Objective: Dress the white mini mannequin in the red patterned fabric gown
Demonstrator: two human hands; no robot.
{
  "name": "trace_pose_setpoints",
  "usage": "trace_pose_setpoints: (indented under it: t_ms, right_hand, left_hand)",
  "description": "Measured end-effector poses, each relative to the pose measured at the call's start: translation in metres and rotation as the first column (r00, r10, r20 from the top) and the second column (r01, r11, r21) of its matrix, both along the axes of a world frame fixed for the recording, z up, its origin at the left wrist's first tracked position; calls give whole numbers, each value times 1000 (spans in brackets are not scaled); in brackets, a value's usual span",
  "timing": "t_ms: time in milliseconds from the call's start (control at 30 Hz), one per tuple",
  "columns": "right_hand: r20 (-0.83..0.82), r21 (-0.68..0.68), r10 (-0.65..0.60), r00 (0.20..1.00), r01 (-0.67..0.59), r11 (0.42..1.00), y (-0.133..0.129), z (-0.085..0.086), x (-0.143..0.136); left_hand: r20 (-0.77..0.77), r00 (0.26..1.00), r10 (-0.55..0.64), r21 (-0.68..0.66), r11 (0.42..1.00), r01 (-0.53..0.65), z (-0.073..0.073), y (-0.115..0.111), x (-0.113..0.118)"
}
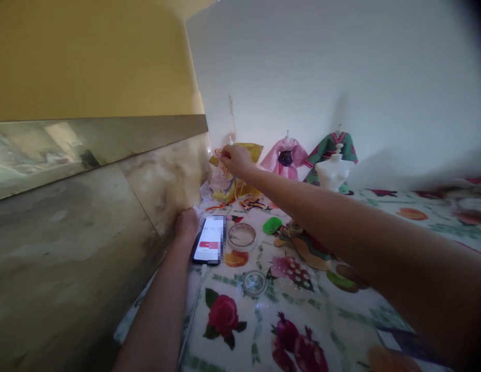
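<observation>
Right hand: raised (235, 159) above the far end of the table, fingertips pinched together and pointing toward nine o'clock.
Orange strand: thin (217, 153), at the right fingertips, about ten o'clock from the middle of that hand and seemingly nipped between thumb and finger.
White knob: just past the right hand (230, 139), near eleven o'clock; what it belongs to is mostly hidden.
Yellow bag: behind the right hand (252, 151), showing at one o'clock and again below it.
Left hand: low by the wall (187, 226), at half past seven from the right hand; its fingers are too blurred to tell whether they grip anything.
Phone: lit (210, 240), just beside the left hand at four o'clock.
Cable: white (192, 315), running from near the phone toward six o'clock.
Large tape roll: lying flat (252, 235), near the phone at three o'clock.
Small tape roll: nearer the viewer (245, 284), between five and six o'clock from the large one.
Pink dress: standing (296, 150) at three o'clock from the right hand.
</observation>
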State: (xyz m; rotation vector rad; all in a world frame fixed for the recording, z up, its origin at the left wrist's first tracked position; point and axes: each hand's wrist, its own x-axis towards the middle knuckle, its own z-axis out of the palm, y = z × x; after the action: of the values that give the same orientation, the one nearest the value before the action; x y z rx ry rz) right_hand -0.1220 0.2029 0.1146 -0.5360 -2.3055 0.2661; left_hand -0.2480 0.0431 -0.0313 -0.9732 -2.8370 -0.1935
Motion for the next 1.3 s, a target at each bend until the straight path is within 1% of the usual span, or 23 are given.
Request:
trace_pose_setpoints:
  t_ms: [200,333,467,567,667,733,833,900,967,1033,1167,1233,1300]
  right_hand:
    - [-8,36,64,998,-63,997,-22,26,27]
    - [-7,79,132,991,-131,988,-39,39,51]
    - [1,107,194,981,-193,975,-54,49,84]
    - [20,108,214,977,-215,971,-65,50,116]
    - [61,75,239,969,-243,967,-73,39,154]
    - [96,35,275,957,-280,959,-74,26,180]
    - [126,15,287,949,-292,956,-72,1,215]
    - [121,-2,310,943,-312,950,-70,-14,235]
    - [115,-28,317,942,-316,949,-68,-24,251]
    - [112,-43,298,948,-295,955,-67,-31,264]
    - [98,-42,249,964,-246,968,-63,-40,284]
    - [79,-42,249,965,-247,968,-62,-43,292]
    - [68,-58,258,964,-255,965,-60,-45,300]
  left_hand:
    - [-6,1000,19,31,999,-19,-2,3,-2]
    - [-11,1000,-7,29,1000,7,-1,3,-1]
    - [-33,999,-32,20,999,33,2,0,2]
    - [-49,998,-35,15,999,36,5,-1,6]
    - [-62,998,-27,18,999,28,7,-1,9]
    - [-81,997,-21,27,999,23,8,-1,10]
    - [-114,993,-22,31,999,26,8,0,10]
    - [-136,990,-30,31,999,34,7,-1,8]
    - [-166,985,-37,37,998,44,5,-2,7]
    - [-205,978,-42,48,997,53,5,-3,7]
    - [-276,958,-75,73,992,99,7,0,11]
    - [-295,948,-117,75,987,144,9,4,16]
    - [-296,936,-189,58,975,215,9,8,23]
